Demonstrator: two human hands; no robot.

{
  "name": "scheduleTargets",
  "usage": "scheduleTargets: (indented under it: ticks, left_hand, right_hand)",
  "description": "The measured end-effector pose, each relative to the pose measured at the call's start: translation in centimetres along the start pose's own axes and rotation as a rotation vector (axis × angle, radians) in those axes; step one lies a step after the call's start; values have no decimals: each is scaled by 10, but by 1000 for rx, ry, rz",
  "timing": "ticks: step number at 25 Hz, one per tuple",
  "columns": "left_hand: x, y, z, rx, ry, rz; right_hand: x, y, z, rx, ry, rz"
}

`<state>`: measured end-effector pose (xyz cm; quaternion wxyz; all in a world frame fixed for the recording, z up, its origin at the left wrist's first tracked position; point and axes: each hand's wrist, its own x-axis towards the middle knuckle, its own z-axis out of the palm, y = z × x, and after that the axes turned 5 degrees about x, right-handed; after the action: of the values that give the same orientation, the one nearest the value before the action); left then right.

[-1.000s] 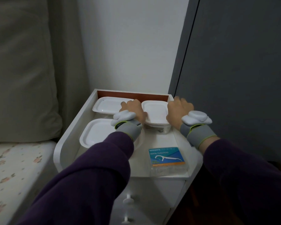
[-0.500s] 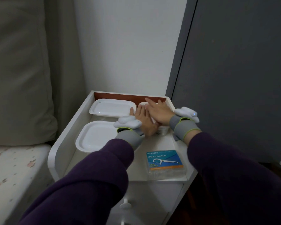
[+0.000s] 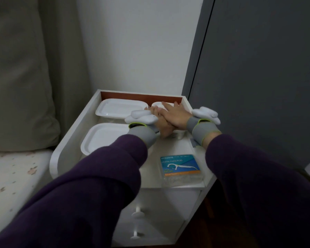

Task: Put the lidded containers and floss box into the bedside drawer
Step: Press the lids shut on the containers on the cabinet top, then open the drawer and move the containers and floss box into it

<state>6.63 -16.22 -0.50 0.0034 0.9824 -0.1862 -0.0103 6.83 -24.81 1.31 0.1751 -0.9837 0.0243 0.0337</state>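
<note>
Three lidded containers are sitting in the open tray on top of the white bedside unit (image 3: pixel 75 133). The small container (image 3: pixel 157 105) is lying at the far right corner, against the brown back panel (image 3: pixel 141 96), and is mostly covered by the hands. The rectangular container (image 3: pixel 118 109) is lying at the far left, just beside it. The square container (image 3: pixel 102 138) is lying at the near left, partly hidden by the left sleeve (image 3: pixel 89 185). The floss box (image 3: pixel 180 167) is lying flat at the near right edge of the surface, well apart from both hands, label facing up.

The right hand (image 3: pixel 174 115) is lying flat, fingers extended, pressing down across the left hand (image 3: pixel 162 128). The left hand is resting on the small container lid beneath it; whether its fingers are gripping anything cannot be told. Each wrist is wearing a grey band carrying a white device (image 3: pixel 206 114).

Below the surface, two white drawer knobs (image 3: pixel 137 214) are showing on the closed front. A bed (image 3: pixel 9 172) is standing to the left.
</note>
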Motion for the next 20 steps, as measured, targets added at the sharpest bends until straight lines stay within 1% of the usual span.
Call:
scheduleTargets:
  ticks: [1,2,3,4,5,7,8,9,11,12,13,14,15,16,18,20]
  left_hand:
    - [-2,-2,-5,16,35,1]
    - [-8,-4,-10,17,78,-2]
    - [-20,-9,-15,9,107,-4]
    - [-33,-15,-20,-4,101,-14]
    - [-46,-22,-23,-48,104,-15]
    - [-80,-37,-23,-165,143,-66]
    - [-98,-41,-21,-244,204,-88]
    - [-117,-45,-17,-325,288,-112]
    - [-148,-43,-9,-465,483,-153]
    - [-162,-40,-6,-514,538,-160]
    - [-174,-35,-1,-569,560,-154]
    - [-183,-30,6,-600,525,-142]
    - [-192,-26,16,-605,452,-124]
    - [-197,-23,30,-582,340,-104]
    - [-200,-22,64,-460,116,-76]
    - [-199,-22,98,-364,-74,-32]
  right_hand:
    - [-8,0,-6,100,136,-15]
    - [-23,0,-9,170,277,-100]
    - [-45,-2,-15,183,335,-178]
    - [-63,2,-22,141,312,-236]
    - [-82,6,-28,99,170,-293]
    - [-124,7,-31,-95,-212,-276]
    - [-139,10,-25,-195,-316,-256]
    - [-145,13,-15,-248,-336,-252]
    - [-141,15,0,-211,-230,-248]
    - [-135,16,4,-181,-174,-239]
    - [-129,16,6,-173,-135,-229]
    - [-125,15,6,-171,-113,-217]
    - [-123,14,8,-174,-102,-207]
    - [-124,13,11,-163,-76,-198]
    - [-137,9,20,-148,86,-225]
    - [-158,3,30,-69,298,-322]
